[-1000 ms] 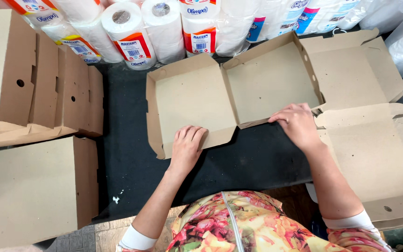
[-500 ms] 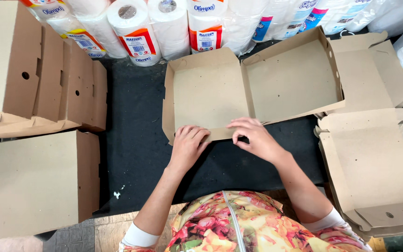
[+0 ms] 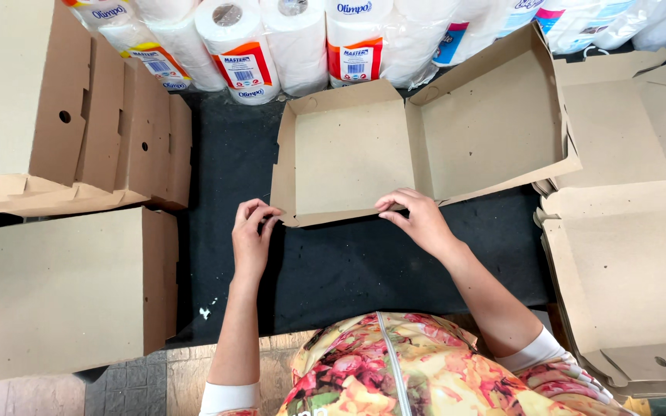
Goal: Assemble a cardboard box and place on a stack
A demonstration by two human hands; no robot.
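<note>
Far left edge of the table there's a stack of folded brown boxes (image 3: 79, 123), and nearer the front-left corner one closed flat box (image 3: 79, 293) lying lid up. Then the black table top (image 3: 348, 270) shows bare in the middle, where the hands are. The left hand (image 3: 252, 239) sits just off the near-left corner of the open cardboard box (image 3: 418, 146), fingers curled in loosely and their tips touching or nearly touching that corner (can't tell if it's actually pinching anything). The right hand (image 3: 422, 219) is on the box's near edge, around the middle, fingertips bent over the low front wall and gripping it lightly. The box lies just beyond both sets of fingers, toward the back edge of the table, opened out like a book with its long axis running left to right, tray half on the left and lid half on the right tilting up at the far-right corner. The right hand is the one with real contact, so I'd call it the nearer. Behind, along the back edge, a row of wrapped paper rolls (image 3: 294, 38). Over on the right edge, a pile of unfolded box blanks (image 3: 634, 270). Pretty cramped workspace overall.
</note>
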